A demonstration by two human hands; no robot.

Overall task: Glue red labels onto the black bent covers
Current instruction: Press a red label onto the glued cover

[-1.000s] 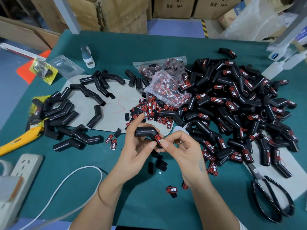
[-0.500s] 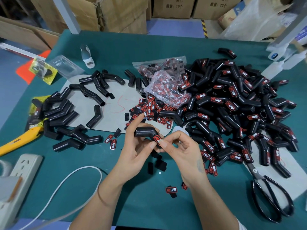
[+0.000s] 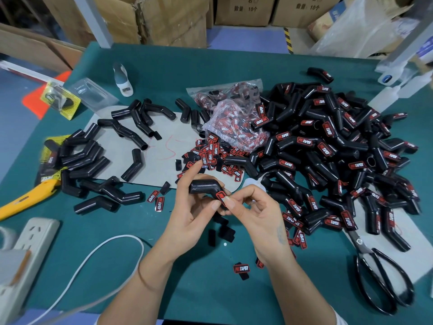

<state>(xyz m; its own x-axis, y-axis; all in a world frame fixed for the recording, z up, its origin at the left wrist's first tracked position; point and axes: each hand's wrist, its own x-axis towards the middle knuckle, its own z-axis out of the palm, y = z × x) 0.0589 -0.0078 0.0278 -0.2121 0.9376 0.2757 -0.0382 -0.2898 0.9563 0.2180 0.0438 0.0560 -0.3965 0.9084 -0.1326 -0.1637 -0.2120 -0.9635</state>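
Note:
My left hand [image 3: 189,214] grips a black bent cover [image 3: 203,186] above the green table's middle. A red label [image 3: 220,196] lies on the cover's lower arm. My right hand [image 3: 254,214] pinches that end, thumb and forefinger on the label. A big heap of labelled covers [image 3: 332,156] fills the right side. Unlabelled covers [image 3: 84,158] lie at the left. Loose red labels [image 3: 210,156] are scattered behind my hands, beside a clear bag of labels [image 3: 234,130].
Black scissors [image 3: 379,277] lie at the right front. At the left edge are a yellow utility knife [image 3: 23,198], a white power strip [image 3: 25,254] and its cable [image 3: 93,254]. A glue bottle [image 3: 121,79] stands at the back. A stray label [image 3: 241,269] lies near my right wrist.
Almost nothing has moved. Both hands stay on the cover, the right fingers still on the label.

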